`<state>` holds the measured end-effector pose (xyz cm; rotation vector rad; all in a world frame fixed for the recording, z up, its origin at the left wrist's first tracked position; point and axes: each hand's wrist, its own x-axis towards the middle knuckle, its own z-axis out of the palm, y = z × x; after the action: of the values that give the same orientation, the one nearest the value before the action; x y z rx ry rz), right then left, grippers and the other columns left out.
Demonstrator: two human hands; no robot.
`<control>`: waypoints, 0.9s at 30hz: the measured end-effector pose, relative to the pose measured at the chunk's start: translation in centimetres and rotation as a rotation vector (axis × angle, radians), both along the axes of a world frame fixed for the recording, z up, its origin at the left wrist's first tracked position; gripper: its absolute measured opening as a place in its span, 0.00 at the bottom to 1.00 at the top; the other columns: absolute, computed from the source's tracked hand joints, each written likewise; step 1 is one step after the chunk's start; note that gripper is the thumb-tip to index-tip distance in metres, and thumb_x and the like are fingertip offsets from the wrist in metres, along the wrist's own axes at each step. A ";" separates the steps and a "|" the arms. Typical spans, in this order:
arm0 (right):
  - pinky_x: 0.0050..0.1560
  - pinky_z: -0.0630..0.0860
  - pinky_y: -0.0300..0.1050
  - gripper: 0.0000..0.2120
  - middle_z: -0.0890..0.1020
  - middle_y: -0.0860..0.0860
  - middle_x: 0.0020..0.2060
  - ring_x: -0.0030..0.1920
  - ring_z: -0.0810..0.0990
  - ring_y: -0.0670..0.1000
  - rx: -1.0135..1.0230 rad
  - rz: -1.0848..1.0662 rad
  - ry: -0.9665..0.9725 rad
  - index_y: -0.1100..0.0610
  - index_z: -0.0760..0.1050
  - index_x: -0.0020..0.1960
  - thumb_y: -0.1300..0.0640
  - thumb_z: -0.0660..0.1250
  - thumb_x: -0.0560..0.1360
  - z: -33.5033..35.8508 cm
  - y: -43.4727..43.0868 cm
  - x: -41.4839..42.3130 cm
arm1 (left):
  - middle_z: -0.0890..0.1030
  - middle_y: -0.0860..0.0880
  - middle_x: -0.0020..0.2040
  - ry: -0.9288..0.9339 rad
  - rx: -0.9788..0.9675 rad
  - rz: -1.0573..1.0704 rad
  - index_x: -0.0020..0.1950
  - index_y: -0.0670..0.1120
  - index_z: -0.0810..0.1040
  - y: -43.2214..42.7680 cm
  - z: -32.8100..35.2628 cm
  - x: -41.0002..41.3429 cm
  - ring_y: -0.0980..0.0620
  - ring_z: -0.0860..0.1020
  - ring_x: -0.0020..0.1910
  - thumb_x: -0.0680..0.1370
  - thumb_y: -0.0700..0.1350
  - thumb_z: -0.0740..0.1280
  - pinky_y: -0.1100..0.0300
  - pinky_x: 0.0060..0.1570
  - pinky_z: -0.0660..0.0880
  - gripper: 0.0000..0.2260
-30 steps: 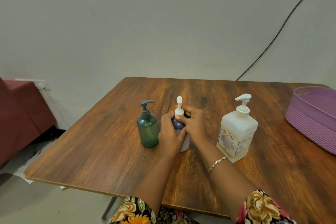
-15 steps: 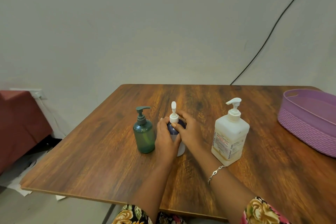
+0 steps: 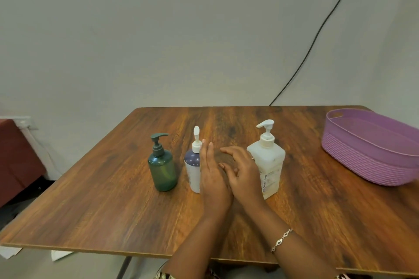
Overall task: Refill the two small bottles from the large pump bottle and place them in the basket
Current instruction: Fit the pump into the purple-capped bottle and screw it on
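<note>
A small green pump bottle (image 3: 162, 170) stands upright on the wooden table (image 3: 113, 199). Right of it stands a small purple-and-white pump bottle (image 3: 192, 165), its cap on. The large white pump bottle (image 3: 268, 161) stands further right. My left hand (image 3: 212, 172) is just right of the purple bottle, fingers straight, holding nothing. My right hand (image 3: 243, 169) hovers between the purple bottle and the large bottle, fingers relaxed, and covers part of the large bottle's left side. A purple basket (image 3: 371, 149) sits at the far right with nothing visible in it.
A black cable (image 3: 317, 36) runs down the wall behind the table. A red seat (image 3: 15, 156) stands left of the table. Scraps of white paper (image 3: 61, 255) lie on the floor below the near edge.
Both hands have let go of the purple bottle and moved right, fingers now straightened. The view has tilted so the table sits lower in frame.
</note>
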<state>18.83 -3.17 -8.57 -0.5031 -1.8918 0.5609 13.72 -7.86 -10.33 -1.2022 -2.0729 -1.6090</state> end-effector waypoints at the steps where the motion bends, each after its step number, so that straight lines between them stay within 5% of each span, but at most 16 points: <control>1: 0.53 0.70 0.31 0.14 0.80 0.49 0.50 0.51 0.75 0.42 0.001 -0.018 0.003 0.56 0.77 0.54 0.67 0.68 0.70 0.0 0.0 0.7 | 0.53 0.53 0.73 0.012 0.001 -0.026 0.74 0.45 0.53 0.2 0.1 0.5 0.53 0.56 0.74 0.78 0.36 0.62 0.61 0.70 0.57 0.27; 4: 0.53 0.74 0.38 0.12 0.80 0.51 0.49 0.52 0.77 0.48 -0.007 -0.054 0.031 0.58 0.77 0.54 0.66 0.68 0.71 -0.1 0.2 3.1 | 0.56 0.52 0.74 -0.034 -0.021 -0.130 0.74 0.46 0.54 0.8 0.0 1.5 0.56 0.56 0.74 0.77 0.40 0.65 0.62 0.70 0.59 0.29; 9: 0.50 0.73 0.37 0.10 0.80 0.49 0.48 0.51 0.76 0.46 0.045 -0.156 0.124 0.57 0.77 0.52 0.63 0.65 0.71 -0.3 1.4 6.9 | 0.60 0.54 0.73 -0.187 -0.087 -0.283 0.75 0.45 0.56 1.5 0.3 2.6 0.60 0.59 0.71 0.74 0.46 0.70 0.81 0.61 0.53 0.34; 14: 0.44 0.73 0.33 0.16 0.74 0.47 0.53 0.52 0.74 0.45 -0.038 -0.265 0.108 0.52 0.73 0.57 0.59 0.70 0.71 -0.8 3.1 8.9 | 0.65 0.50 0.72 -0.310 -0.164 -0.385 0.74 0.45 0.59 2.1 0.9 3.4 0.55 0.63 0.70 0.74 0.47 0.70 0.61 0.68 0.62 0.32; 19: 0.58 0.58 0.23 0.40 0.59 0.39 0.68 0.66 0.58 0.37 -0.286 -0.031 -0.081 0.50 0.56 0.73 0.52 0.74 0.67 -0.5 5.1 9.5 | 0.68 0.49 0.70 -0.356 -0.200 -0.440 0.73 0.43 0.61 2.6 1.3 3.5 0.52 0.67 0.68 0.77 0.43 0.66 0.53 0.66 0.68 0.27; 24: 0.65 0.68 0.50 0.43 0.62 0.47 0.71 0.68 0.65 0.49 -0.575 0.222 -0.215 0.52 0.53 0.74 0.59 0.74 0.67 1.1 6.9 10.1 | 0.74 0.51 0.63 -0.403 -0.164 -0.480 0.69 0.46 0.66 2.5 1.5 3.6 0.55 0.73 0.61 0.77 0.40 0.64 0.61 0.57 0.72 0.20; 27: 0.63 0.71 0.53 0.37 0.66 0.51 0.68 0.66 0.69 0.52 -0.568 0.184 -0.184 0.56 0.59 0.72 0.66 0.72 0.67 1.9 7.1 9.8 | 0.77 0.51 0.60 -0.454 -0.128 -0.502 0.67 0.46 0.69 2.6 2.0 3.8 0.55 0.76 0.58 0.78 0.47 0.64 0.60 0.55 0.74 0.17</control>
<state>28.60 3.96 -6.63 -0.7689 -1.9539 1.2246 17.52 -5.30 -8.37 -1.6247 -2.2878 -2.1681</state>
